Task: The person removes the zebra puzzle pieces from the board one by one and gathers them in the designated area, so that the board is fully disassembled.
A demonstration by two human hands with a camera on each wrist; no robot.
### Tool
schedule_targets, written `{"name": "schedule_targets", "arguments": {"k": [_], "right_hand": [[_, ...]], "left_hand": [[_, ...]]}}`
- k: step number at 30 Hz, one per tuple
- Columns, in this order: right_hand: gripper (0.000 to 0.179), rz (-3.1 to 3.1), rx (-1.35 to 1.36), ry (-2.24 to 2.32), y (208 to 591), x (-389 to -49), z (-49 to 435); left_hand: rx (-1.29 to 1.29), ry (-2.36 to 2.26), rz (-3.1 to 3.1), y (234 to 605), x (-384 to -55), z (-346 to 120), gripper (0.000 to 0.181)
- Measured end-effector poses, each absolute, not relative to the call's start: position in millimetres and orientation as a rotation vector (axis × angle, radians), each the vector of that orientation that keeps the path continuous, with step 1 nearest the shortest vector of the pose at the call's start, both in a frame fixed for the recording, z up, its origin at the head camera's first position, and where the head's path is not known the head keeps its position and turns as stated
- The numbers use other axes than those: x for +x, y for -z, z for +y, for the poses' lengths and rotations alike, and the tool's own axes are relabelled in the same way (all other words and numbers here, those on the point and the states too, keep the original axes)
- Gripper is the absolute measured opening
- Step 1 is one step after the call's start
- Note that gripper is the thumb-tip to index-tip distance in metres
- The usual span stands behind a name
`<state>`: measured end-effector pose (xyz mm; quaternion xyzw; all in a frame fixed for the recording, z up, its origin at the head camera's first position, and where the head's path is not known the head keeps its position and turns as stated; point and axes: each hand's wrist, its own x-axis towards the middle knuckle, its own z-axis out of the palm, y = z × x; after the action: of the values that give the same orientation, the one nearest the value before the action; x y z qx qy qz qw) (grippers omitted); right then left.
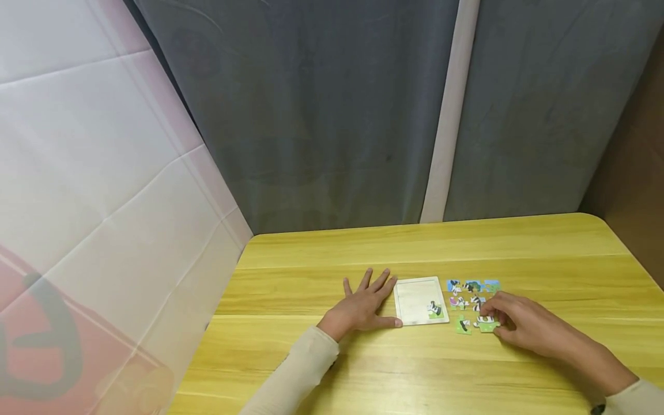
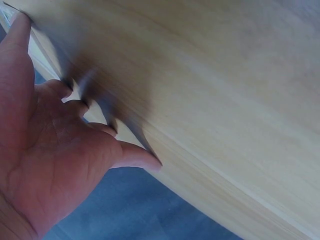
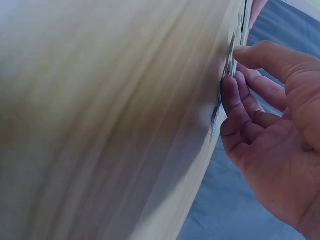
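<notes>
My left hand [image 1: 360, 308] lies spread on the table, thumb and index fingertips at the left edge of a square wooden puzzle tray [image 1: 410, 300]. One puzzle piece, a green and black-and-white one [image 1: 435, 310], sits in the tray's lower right corner. Right of the tray, my right hand [image 1: 524, 323] reaches down with curled fingers and pinches a green-bottomed puzzle piece [image 1: 486, 324] between thumb and fingers. In the right wrist view the thumb [image 3: 252, 54] and fingers close in at the pieces along the tabletop, seen nearly edge-on.
Several loose puzzle pieces lie in rough rows right of the tray, among them a blue-topped piece [image 1: 491, 285], a pink-marked piece [image 1: 458, 303] and a green piece [image 1: 463, 325]. The wooden table [image 1: 311, 253] ends at a grey curtain [image 1: 321, 127]; a white printed sheet [image 1: 104, 161] hangs left.
</notes>
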<state>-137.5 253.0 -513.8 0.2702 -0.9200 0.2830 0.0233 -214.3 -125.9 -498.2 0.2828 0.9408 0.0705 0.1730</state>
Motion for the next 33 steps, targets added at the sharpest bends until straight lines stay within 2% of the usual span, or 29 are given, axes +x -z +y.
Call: {"name": "schedule_targets", "arguments": {"k": [9, 13, 27, 33], "right_hand": [[0.037, -2.796, 0.832, -0.806, 513.1, -137.5, 249.5], [0.033, -2.789, 0.804, -0.772, 509.5, -139.5, 242.2], [0.028, -2.885, 0.802, -0.693, 500.5, -153.3, 193.0], [0.033, -2.853, 0.832, -0.639, 499.0, -153.9, 171.6]], "left_hand": [[0.801, -0.2, 2.67, 497.9, -215.2, -126.3, 0.103], [0.802, -0.203, 2.668, 497.9, -215.0, -126.0, 0.103], [0.799, -0.184, 2.666, 496.9, -215.1, -125.4, 0.103], [0.793, -0.181, 2.667, 497.1, -215.6, -125.3, 0.103]]}}
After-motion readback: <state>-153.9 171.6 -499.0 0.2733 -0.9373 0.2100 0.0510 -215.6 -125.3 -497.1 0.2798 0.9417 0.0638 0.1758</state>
